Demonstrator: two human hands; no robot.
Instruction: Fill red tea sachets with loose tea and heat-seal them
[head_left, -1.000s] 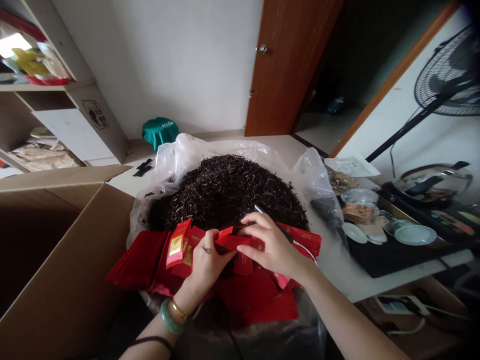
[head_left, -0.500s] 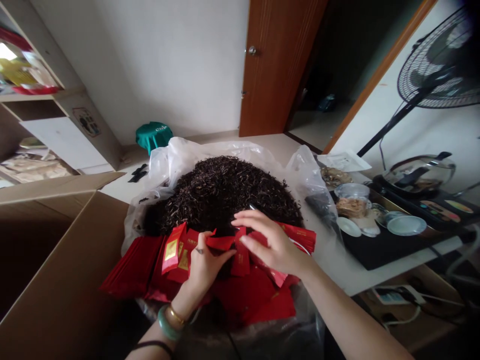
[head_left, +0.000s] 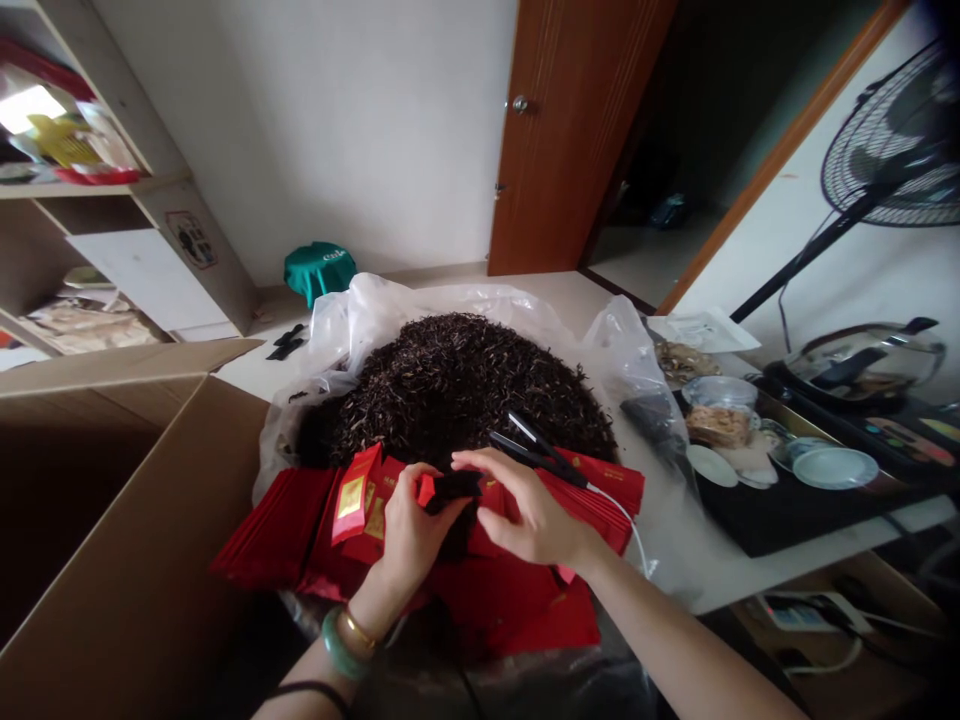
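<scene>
My left hand pinches a small red packet with a dark end over the red sachets. My right hand sits just to its right, fingertips close to that packet. Its palm appears to hold a black heat-sealing tool, whose jaws stand apart and whose white cord trails down to the right. Red sachets with gold labels lie in loose piles under both hands. Behind them rises a heap of dark loose tea leaves in a clear plastic bag.
A large open cardboard box stands to my left. To the right, a black tray carries jars and saucers on a white tabletop, with a lidded pot and a standing fan beyond it.
My hands have drawn slightly apart. The black tool now shows plainly above my right hand with its jaws apart, and the red packet no longer stretches between both hands.
</scene>
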